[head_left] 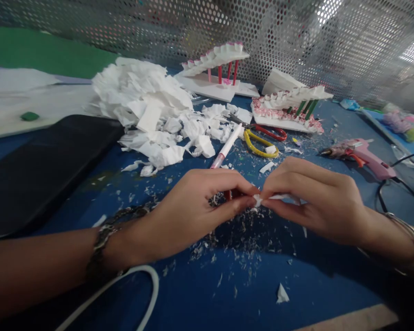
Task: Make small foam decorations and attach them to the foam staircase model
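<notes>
My left hand [189, 207] and my right hand [313, 197] meet at the middle of the blue table [227, 285]. Both pinch a small white paper strip [274, 197] between thumb and fingers, fingertips touching. The strip runs back into my right hand's fingers. A dark bracelet circles my left wrist, a silver bangle [412, 236] my right. Tiny white scraps lie on the table under the hands.
A heap of torn white paper [148, 105] lies behind the hands. A pink pen [226, 149], yellow and red scissors [262, 138], a pink glue gun [362, 156] and two white foam models [290, 108] sit further back. A black pad [44, 165] lies left, a white cable [148, 285] near.
</notes>
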A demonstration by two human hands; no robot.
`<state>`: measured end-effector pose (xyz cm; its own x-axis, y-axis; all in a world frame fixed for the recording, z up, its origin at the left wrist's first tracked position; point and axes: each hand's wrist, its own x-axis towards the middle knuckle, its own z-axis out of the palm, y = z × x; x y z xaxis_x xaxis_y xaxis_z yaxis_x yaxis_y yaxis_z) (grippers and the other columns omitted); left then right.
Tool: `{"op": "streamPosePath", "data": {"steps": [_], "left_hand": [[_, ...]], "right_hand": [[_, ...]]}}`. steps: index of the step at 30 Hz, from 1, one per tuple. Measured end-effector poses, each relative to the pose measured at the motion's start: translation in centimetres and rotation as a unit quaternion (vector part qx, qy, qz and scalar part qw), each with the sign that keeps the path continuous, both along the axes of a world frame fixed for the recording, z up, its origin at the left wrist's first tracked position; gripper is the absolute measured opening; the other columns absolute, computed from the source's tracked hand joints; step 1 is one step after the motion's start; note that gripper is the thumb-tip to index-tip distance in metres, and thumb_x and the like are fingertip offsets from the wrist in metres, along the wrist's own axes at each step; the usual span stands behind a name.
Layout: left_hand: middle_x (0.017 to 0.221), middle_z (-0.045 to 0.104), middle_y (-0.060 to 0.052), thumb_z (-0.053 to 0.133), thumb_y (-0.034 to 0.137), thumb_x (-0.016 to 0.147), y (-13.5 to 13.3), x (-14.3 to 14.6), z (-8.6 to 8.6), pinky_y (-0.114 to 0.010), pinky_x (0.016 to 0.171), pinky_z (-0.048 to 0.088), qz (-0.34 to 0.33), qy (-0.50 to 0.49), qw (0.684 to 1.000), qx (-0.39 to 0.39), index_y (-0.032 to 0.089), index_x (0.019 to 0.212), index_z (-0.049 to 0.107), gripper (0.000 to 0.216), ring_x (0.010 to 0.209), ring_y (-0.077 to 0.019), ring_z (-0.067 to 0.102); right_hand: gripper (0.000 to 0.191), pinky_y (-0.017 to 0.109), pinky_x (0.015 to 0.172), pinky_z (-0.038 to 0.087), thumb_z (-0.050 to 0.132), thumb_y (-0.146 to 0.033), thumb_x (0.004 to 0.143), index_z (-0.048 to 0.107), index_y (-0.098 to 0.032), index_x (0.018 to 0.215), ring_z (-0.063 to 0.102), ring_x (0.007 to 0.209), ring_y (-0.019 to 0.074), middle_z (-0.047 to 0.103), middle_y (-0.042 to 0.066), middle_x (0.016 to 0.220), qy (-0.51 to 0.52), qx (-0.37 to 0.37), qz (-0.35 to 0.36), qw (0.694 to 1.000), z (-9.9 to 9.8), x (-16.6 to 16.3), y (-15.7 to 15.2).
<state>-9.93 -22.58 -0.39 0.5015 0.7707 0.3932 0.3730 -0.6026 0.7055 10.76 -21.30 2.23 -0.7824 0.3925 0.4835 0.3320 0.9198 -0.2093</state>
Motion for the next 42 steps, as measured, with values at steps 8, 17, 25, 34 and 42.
{"op": "streamPosePath", "data": {"steps": [8,17,25,34,42], "left_hand": [[0.074,0.064,0.006,0.056,0.019,0.086,-0.13,0.05,0.25,-0.01,0.061,0.04,0.008,0.031,0.999,0.023,0.018,0.083,0.065,0.01,0.066,-0.0042,0.057],[0.071,0.062,0.006,0.056,0.02,0.086,-0.14,0.11,0.26,-0.011,0.057,0.038,0.04,0.045,0.998,0.011,0.019,0.082,0.064,0.009,0.064,-0.0044,0.055],[0.073,0.064,0.006,0.057,0.026,0.086,-0.07,-0.01,0.25,-0.01,0.057,0.041,0.033,0.017,0.999,-0.04,0.02,0.083,0.066,0.011,0.065,-0.0049,0.057],[0.069,0.065,0.006,0.055,0.026,0.087,0.32,0.26,0.36,-0.01,0.054,0.04,0.005,-0.002,0.996,-0.089,0.02,0.079,0.066,0.015,0.06,-0.0044,0.057],[0.067,0.064,0.005,0.055,0.027,0.085,0.18,0.2,0.56,-0.01,0.053,0.04,-0.018,-0.013,0.995,-0.1,0.018,0.076,0.065,0.016,0.059,-0.0048,0.055]], "right_hand": [[0.006,0.017,0.063,0.05,0.057,-0.016,0.085,0.056,-0.016,0.091,0.06,0.068,0.0067,0.064,0.0,0.08,0.043,-0.115,-0.041,0.992,0.33,-0.08,-0.22],[0.008,0.014,0.065,0.052,0.058,-0.018,0.085,0.057,-0.017,0.093,0.062,0.07,0.0048,0.065,-0.002,0.084,0.027,-0.184,-0.067,0.98,0.47,-0.33,-0.38],[0.007,0.016,0.064,0.05,0.054,-0.015,0.087,0.057,-0.017,0.093,0.06,0.071,0.0056,0.065,-0.001,0.083,0.019,-0.162,-0.054,0.985,0.56,-0.09,-0.35],[0.012,0.014,0.064,0.046,0.056,-0.013,0.087,0.063,-0.018,0.096,0.061,0.071,0.0034,0.068,-0.001,0.085,0.002,-0.152,-0.006,0.988,0.56,0.22,0.04],[0.014,0.018,0.061,0.047,0.057,-0.016,0.087,0.066,-0.018,0.096,0.061,0.068,0.0059,0.069,0.0,0.083,0.011,-0.185,0.016,0.983,0.66,0.14,0.1]]}}
